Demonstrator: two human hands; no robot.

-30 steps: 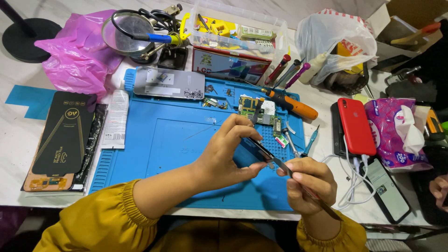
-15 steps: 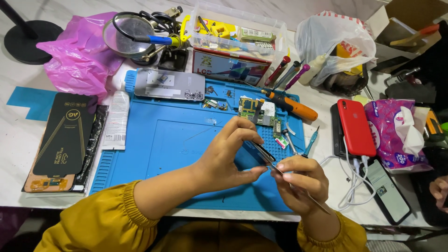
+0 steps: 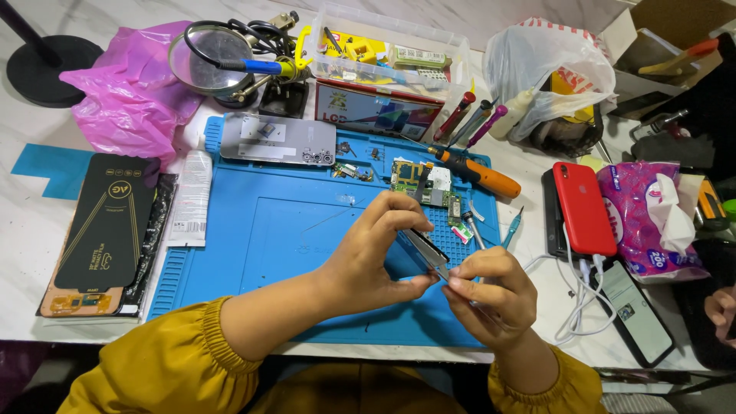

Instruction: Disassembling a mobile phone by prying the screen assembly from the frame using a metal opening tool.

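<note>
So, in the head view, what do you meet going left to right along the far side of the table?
Black round stand base → pink plastic bag → magnifier → clear parts box → white plastic bag → cardboard box.

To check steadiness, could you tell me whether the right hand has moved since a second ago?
Yes, slightly: the right hand drifted left toward the left hand, judged against the red phone.

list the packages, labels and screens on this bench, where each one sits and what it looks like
Screen protector box: left of blue mat, flat, black with gold lines.
Tissue pack: right side, soft, pink-purple.
Red phone: beside tissue pack, face down.
Dark phone: near right edge, screen up.
Colourful flat box: behind mat, red-bordered.
</note>
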